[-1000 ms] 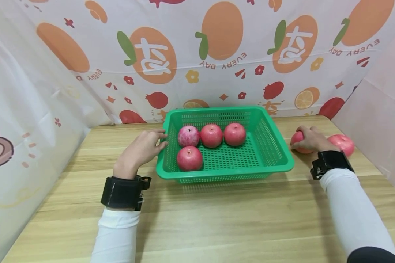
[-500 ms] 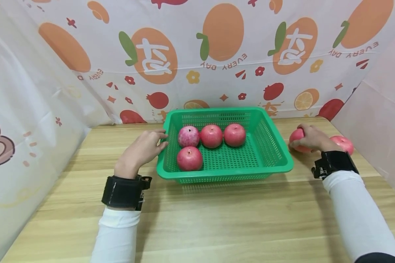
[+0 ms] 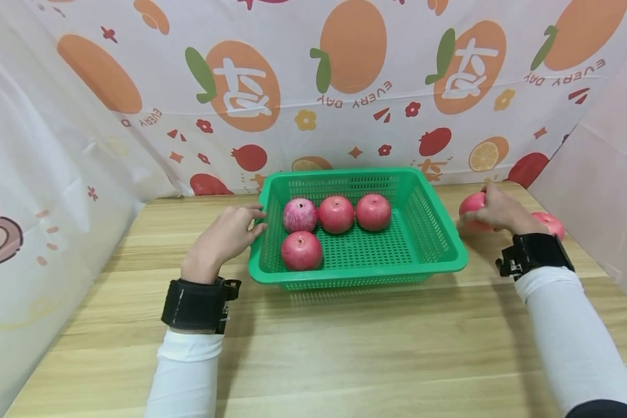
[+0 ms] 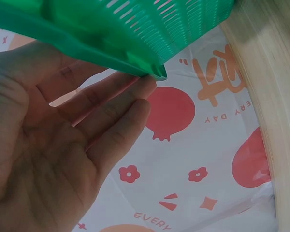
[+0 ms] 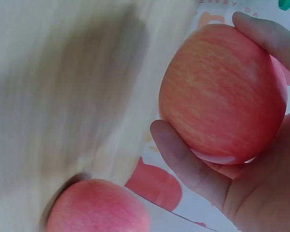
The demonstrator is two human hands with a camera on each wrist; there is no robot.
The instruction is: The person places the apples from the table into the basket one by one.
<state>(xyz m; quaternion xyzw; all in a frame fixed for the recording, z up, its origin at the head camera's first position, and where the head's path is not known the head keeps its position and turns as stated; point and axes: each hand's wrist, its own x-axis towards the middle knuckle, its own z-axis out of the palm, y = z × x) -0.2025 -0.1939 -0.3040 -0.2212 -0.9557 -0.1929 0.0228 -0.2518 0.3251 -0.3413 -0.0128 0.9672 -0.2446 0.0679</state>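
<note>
My right hand grips a red apple at the right of the table, thumb and fingers spread around its sides. In the right wrist view a shadow lies on the wood beside it. My left hand rests its fairly straight fingers at the left rim of a green plastic basket; the left wrist view shows the fingertips right against the rim. Inside the basket sit a purple-mottled round fruit and three red apples, one of them nearer the front.
Another red apple lies on the wooden table beyond my right wrist, partly hidden by it. A fruit-printed curtain closes off the back, and pale sheets stand on both sides.
My right hand has moved slightly up and to the right with the apple, which now appears higher. The left hand and the basket have stayed in place.
</note>
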